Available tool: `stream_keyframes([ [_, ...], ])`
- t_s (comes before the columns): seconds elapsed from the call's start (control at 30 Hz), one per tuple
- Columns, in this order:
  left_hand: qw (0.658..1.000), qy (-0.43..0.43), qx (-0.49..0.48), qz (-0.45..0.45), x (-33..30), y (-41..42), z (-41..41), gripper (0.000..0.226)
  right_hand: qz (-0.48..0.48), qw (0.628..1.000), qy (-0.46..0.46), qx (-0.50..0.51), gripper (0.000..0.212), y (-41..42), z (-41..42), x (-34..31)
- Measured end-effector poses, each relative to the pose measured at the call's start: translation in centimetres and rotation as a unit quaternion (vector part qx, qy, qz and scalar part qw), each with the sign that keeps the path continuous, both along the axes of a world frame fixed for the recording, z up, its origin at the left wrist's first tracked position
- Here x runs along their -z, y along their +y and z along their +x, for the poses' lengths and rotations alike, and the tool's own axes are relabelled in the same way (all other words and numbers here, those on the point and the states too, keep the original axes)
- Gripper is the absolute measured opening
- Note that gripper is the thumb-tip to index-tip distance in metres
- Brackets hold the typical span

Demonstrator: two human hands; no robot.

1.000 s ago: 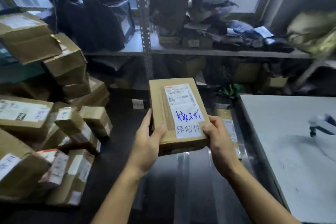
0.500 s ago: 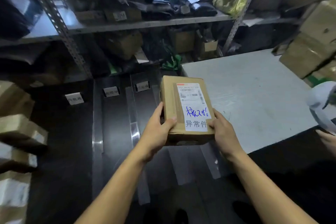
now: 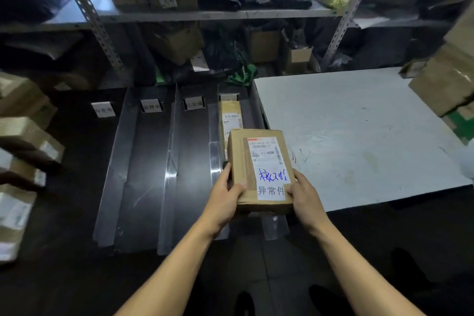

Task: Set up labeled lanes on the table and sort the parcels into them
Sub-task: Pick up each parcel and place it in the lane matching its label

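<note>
I see both hands gripping one brown cardboard parcel [image 3: 259, 169] with a white shipping label bearing blue handwriting. My left hand [image 3: 223, 199] curls round its near-left corner, thumb on top; my right hand [image 3: 305, 199] clasps the near-right edge, thumb on the label. The parcel sits over the near end of the rightmost lane of the dark table [image 3: 77, 213], which is split by clear plastic divider strips [image 3: 168, 161]. Farther up that same lane lies a narrow brown parcel [image 3: 230, 118], partly hidden behind the held one. Small white lane cards [image 3: 151, 106] stand at the lanes' far ends (their writing is too blurred to read). A pale grey board [image 3: 359, 136] lies just beside the lanes.
</note>
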State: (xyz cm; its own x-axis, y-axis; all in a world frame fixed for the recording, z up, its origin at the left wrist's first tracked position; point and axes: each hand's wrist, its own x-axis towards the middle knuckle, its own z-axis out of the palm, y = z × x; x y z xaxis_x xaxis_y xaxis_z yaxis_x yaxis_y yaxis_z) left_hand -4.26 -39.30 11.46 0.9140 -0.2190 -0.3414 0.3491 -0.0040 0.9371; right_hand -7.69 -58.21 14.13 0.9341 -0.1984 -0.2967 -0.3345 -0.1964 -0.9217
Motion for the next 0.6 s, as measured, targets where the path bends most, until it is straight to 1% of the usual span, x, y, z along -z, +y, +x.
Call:
stream_keyframes([
  [0.1, 1.000, 0.009, -0.026, 0.014, 1.2, -0.5, -1.0, 0.068, -0.006, 1.000, 0.020, -0.021, 0.036, -0.8, -0.4, 1.9],
  [0.2, 0.999, 0.014, -0.043, 0.028, 2.3, -1.0, -1.4, 0.058, -0.016, 0.999, 0.034, -0.039, 0.039, -1.2, -0.5, 3.4],
  [0.27, 0.998, 0.020, -0.046, 0.044, 2.9, -1.3, -1.5, 0.055, -0.023, 0.998, 0.041, -0.043, 0.041, -1.4, -0.4, 3.9],
  [0.33, 0.997, 0.025, -0.039, 0.060, 3.5, -1.4, -1.5, 0.056, -0.033, 0.997, 0.050, -0.054, 0.035, -1.7, -0.4, 4.5],
  [0.4, 0.996, 0.027, -0.025, 0.084, 3.7, -1.5, -1.4, 0.056, -0.043, 0.995, 0.057, -0.065, 0.025, -1.8, -0.6, 5.0],
  [0.47, 0.992, 0.012, -0.009, 0.122, 3.7, -1.7, -1.3, 0.054, -0.063, 0.994, 0.049, -0.077, 0.017, -1.8, -0.6, 5.5],
  [0.5, 0.989, 0.000, -0.005, 0.148, 3.8, -1.8, -1.2, 0.054, -0.080, 0.993, 0.038, -0.084, 0.016, -1.7, -0.6, 5.7],
  [0.6, 0.964, -0.016, -0.007, 0.265, 4.2, -1.9, -1.3, 0.052, -0.133, 0.985, 0.013, -0.106, 0.018, -1.6, 0.1, 6.9],
])
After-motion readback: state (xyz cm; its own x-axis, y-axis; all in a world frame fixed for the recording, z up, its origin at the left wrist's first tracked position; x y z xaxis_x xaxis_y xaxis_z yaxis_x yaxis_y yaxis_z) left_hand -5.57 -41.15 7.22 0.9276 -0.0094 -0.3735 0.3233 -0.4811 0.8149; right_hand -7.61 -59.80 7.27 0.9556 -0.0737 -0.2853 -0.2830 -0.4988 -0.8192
